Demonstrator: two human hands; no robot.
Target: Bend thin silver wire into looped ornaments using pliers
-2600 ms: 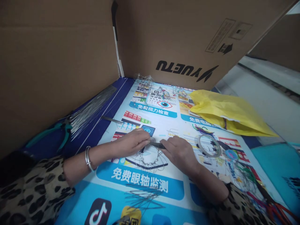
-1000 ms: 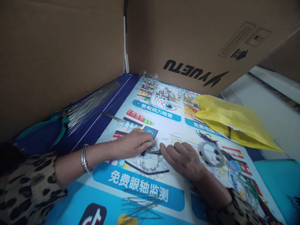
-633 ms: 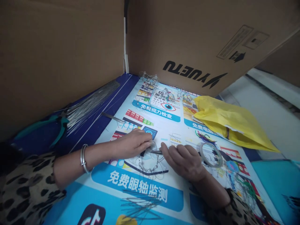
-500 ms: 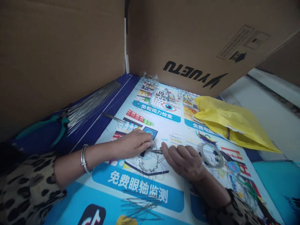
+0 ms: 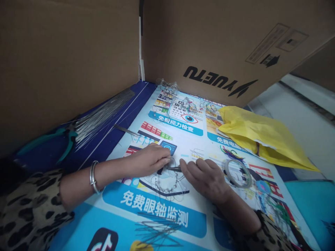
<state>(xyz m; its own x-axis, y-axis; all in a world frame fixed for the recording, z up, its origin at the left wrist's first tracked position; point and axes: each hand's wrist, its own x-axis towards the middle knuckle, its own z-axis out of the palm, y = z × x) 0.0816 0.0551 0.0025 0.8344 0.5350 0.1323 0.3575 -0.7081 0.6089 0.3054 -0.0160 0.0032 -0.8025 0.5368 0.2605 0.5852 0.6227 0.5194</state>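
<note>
My left hand (image 5: 151, 158) is closed in a pinch on thin wire at the top of a beaded bracelet (image 5: 166, 190). The bracelet hangs as a loop of small silvery beads with loose wire ends curling around it. Wrapped round slim metal tweezers (image 5: 174, 169) is my right hand (image 5: 205, 176), palm down. The tweezers' tips point left and reach the wire close to my left fingertips. Exactly how the tips grip the wire is too small to tell.
Straight wires (image 5: 102, 111) lie at the left beside teal-handled pliers (image 5: 47, 139). More wires (image 5: 159, 226) lie in front. A tape roll (image 5: 226, 174), a yellow bag (image 5: 261, 136) and tangled coloured threads (image 5: 277, 209) are at the right. Cardboard walls (image 5: 209, 42) stand behind.
The view has shifted slightly, so the yellow bag and tape roll appear a little farther right. Both hands keep their hold, and the tweezers stay at the wire.
</note>
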